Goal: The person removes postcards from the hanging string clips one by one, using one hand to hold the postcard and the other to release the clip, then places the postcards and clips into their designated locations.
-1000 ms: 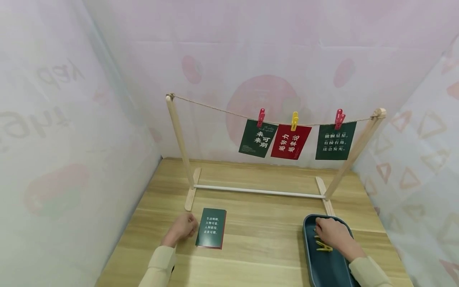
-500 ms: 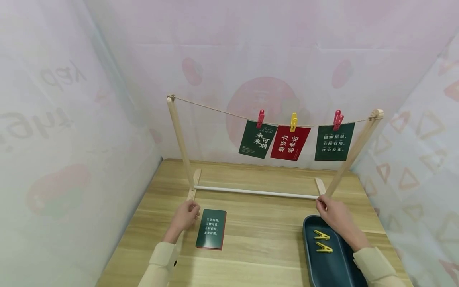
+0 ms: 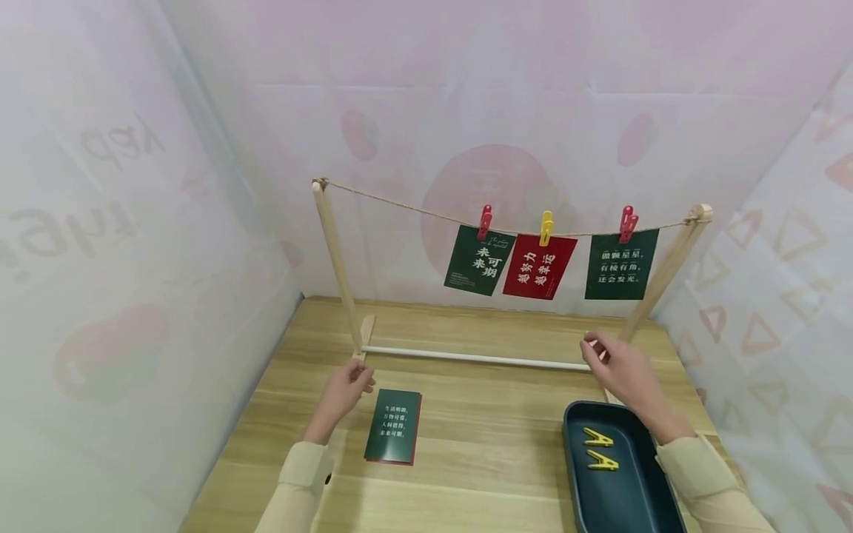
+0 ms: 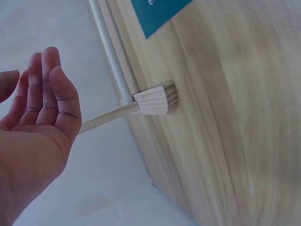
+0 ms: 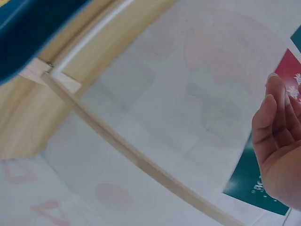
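My left hand (image 3: 349,385) is raised above the left foot of the wooden stand, left of a small stack of cards (image 3: 393,426) with a green card on top. In the left wrist view its fingers are loosely bent and hold nothing. My right hand (image 3: 620,370) hovers near the stand's right post, beyond the dark blue tray (image 3: 623,503). In the right wrist view its fingers are slightly bent, with nothing seen between them. Two yellow clothespins (image 3: 602,460) lie in the tray. On the twine hang a green card (image 3: 476,270), a red card (image 3: 538,274) and another green card (image 3: 620,274).
Two pink clothespins (image 3: 486,222) and a yellow clothespin (image 3: 546,228) grip the hung cards. The twine (image 3: 393,202) runs between the left post (image 3: 338,266) and the right post (image 3: 666,277). A white rod (image 3: 473,357) joins the feet. Printed fabric surrounds the wooden table (image 3: 480,444).
My right hand has come up out of the tray and moved forward toward the right post. My left hand has moved slightly forward. The cards and clothespins have stayed put.
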Available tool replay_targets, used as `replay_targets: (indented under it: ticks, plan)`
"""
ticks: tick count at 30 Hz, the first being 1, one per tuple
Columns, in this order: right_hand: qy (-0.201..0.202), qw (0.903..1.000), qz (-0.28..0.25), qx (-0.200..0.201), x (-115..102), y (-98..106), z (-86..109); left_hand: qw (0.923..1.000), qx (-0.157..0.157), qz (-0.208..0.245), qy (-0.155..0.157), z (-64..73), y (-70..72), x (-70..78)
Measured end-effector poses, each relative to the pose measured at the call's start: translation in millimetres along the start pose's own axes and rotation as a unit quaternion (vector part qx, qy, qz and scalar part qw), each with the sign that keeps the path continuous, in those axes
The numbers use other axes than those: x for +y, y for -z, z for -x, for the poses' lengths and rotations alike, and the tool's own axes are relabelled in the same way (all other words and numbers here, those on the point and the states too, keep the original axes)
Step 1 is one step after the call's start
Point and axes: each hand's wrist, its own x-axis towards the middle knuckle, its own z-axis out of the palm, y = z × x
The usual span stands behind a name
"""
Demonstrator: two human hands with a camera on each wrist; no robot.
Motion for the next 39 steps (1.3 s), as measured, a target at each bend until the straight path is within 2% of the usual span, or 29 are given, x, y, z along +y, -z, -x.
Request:
replay_targets:
  ticks: [6,9,17,23,28,32,36,39]
  plan:
    - [0.055,0.9978,0.001,0.038,-11,15,-30.3,0.9998,-0.001,0.008,-0.02,-6.1,3.8,11.2]
    - [0.068,0.9966,-0.001,0.046,-17,20,-41.4,0.9996,-0.002,0.008,-0.027,-9.6,4.0,15.9]
    - [0.067,0.9971,-0.02,0.03,-31,27,-58.3,0.9994,-0.01,0.02,-0.028,-17.8,2.5,30.0]
    - [0.07,0.9964,-0.029,0.038,-38,28,-68.5,0.9984,-0.017,0.041,-0.034,-21.9,2.7,41.4]
    - [0.076,0.9952,-0.034,0.051,-47,33,-80.2,0.9966,-0.022,0.061,-0.051,-27.7,0.0,52.1]
    - [0.076,0.9942,-0.051,0.055,-55,36,-90.2,0.9944,-0.028,0.083,-0.06,-31.6,-0.7,68.0]
    - [0.076,0.9931,-0.068,0.057,-60,36,-99.4,0.9938,-0.032,0.079,-0.071,-40.7,-3.4,77.0]
    - [0.081,0.9917,-0.078,0.063,-63,35,-106.1,0.9932,-0.024,0.069,-0.09,-47.9,-5.7,80.0]
